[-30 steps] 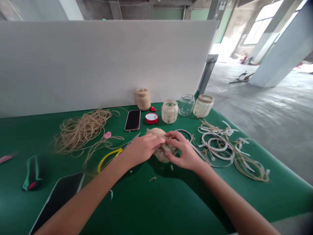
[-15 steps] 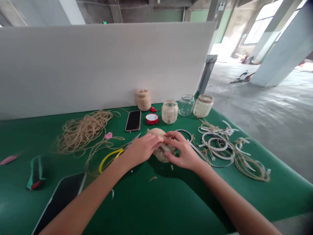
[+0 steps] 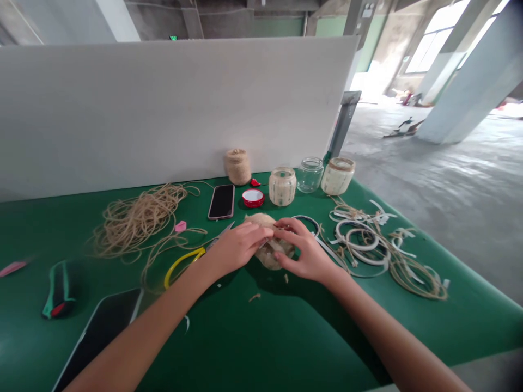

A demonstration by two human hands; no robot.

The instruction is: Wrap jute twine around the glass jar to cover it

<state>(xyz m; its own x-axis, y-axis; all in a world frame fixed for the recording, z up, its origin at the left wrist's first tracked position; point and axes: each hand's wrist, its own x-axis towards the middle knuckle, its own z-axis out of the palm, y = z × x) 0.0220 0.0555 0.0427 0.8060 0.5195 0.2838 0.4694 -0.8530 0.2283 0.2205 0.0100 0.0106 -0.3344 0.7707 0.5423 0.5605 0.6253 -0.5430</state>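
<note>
- Our left hand [image 3: 239, 247] reaches in from the lower left, palm down, with the fingers laid across the top of a jute-wrapped jar [image 3: 269, 258]; this grip is closed on the jar.
- Our right hand [image 3: 308, 251] comes in from the lower right, its fingers [image 3: 290, 227] curved over the jar's far side and its thumb low against the near side; this grip also grasps the jar.
- The jar sits between both hands, just above the green worktop [image 3: 286, 337], and our hands hide much of it.
- Just left of our left wrist lie yellow-handled scissors [image 3: 182, 267], their steel blades [image 3: 220, 237] pointing toward the jar.
- Beyond our hands stand a black smartphone [image 3: 221, 202], a red-rimmed lid [image 3: 253, 198], and a row of jars against a white partition [image 3: 163, 103].
- That row holds a rough, jute-wound jar [image 3: 237, 167], a pale patterned jar [image 3: 282, 186], a clear ribbed glass jar [image 3: 309, 175], and a pale jar with a twine rim [image 3: 337, 176].
- A loose tangle of fibrous jute twine [image 3: 134, 220] sprawls to the left; curled white strips mixed with twine [image 3: 368, 245] lie to the right.
- A dark tablet [image 3: 100, 337] lies near our left forearm.
</note>
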